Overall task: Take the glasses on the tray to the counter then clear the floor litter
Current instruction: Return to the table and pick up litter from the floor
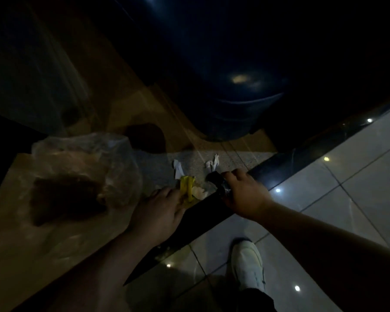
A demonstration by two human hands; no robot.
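Left hand (160,210) pinching crumpled yellow wrapper (187,188), right hand (243,192) gripping dark glossy cylinder (218,184) — speckled floor (189,161).

Single view only, head-mounted, wide-angle. It looks steeply downward and forward from above a crouched or bent-over position, close to the floor. Both forearms enter from the bottom edge; the left hand (160,212) and right hand (245,192) sit near frame centre, at close range. A white shoe (248,266) on the glossy tiled floor (358,172) appears lower right (edges bowed by lens distortion). Lighting is dim; upper frame mostly dark.
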